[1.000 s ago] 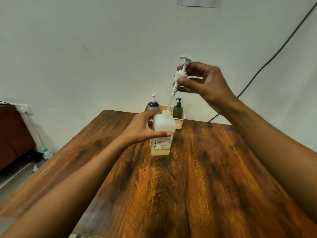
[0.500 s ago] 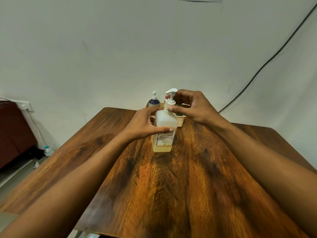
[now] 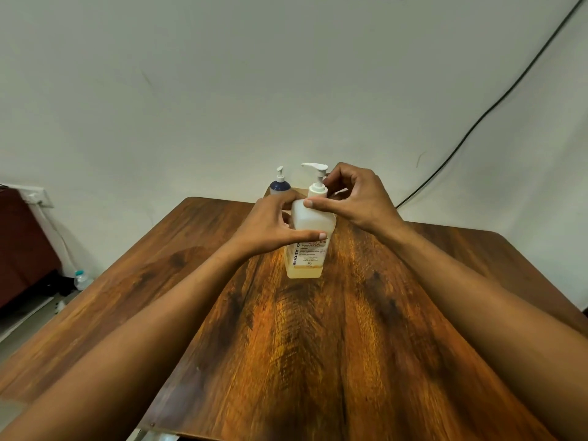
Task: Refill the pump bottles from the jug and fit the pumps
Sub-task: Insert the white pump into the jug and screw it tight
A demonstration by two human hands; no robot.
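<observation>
I'm on the pump-fitting step: the white bottle (image 3: 313,219) stands near the desk's (image 3: 318,345) far edge. My left hand (image 3: 270,227) grips its body, and my right hand (image 3: 356,198) pinches the pump (image 3: 318,179) collar. Next, I judge, it needs twisting snug.

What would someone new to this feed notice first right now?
Mid-table, a white pump bottle with a little yellowish liquid at its base stands upright, and the left hand grips its body. The right hand holds the white pump at its collar, on the bottle's neck. Behind, at the wooden table's far edge, stands a dark blue pump bottle.
</observation>
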